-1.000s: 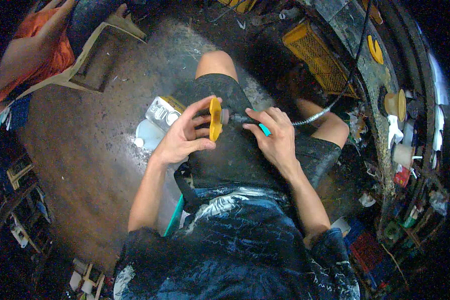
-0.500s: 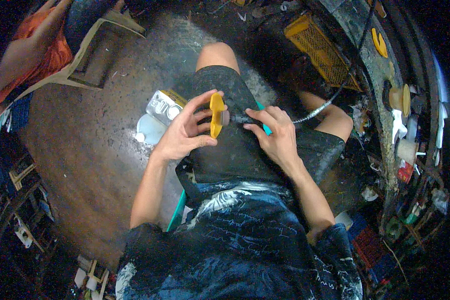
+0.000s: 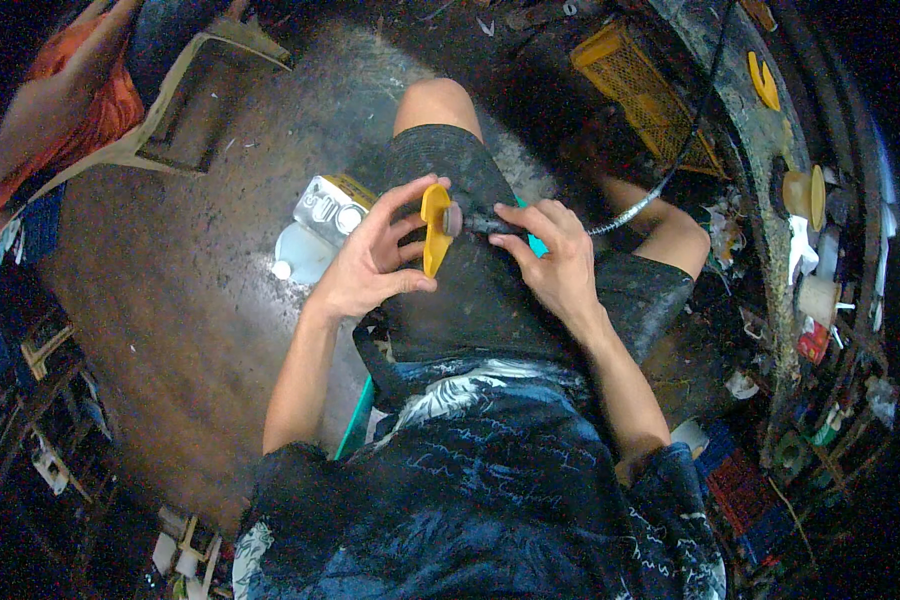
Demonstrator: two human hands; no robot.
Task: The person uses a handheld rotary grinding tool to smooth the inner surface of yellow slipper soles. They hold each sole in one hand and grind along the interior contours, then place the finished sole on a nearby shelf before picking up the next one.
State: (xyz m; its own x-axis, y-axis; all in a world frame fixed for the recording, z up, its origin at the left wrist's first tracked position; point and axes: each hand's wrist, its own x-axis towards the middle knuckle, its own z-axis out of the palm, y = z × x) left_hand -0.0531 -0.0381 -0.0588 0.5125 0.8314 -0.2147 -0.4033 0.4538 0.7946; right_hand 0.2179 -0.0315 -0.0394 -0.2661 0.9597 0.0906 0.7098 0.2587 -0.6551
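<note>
My left hand holds a yellow curved piece by its two ends, thumb at the lower end and fingertips at the upper. My right hand pinches the dark handpiece of a rotary tool over my lap. A roundish, pinkish-grey bit sits at the tool's tip, by the inner curve of the yellow piece. Whether the two touch cannot be made out. From the right hand a flexible shaft, silvery then black, runs up to the right.
On the floor beyond my left hand lie a silver-and-yellow box and a whitish jug. A yellow crate stands at far right. The cluttered bench holds another yellow piece. At upper left, a person sits near a pale chair.
The handpiece shows more plainly between my right fingers and the bit, and the flexible shaft has shifted slightly. My left hand keeps its hold on the yellow piece, nearly still.
</note>
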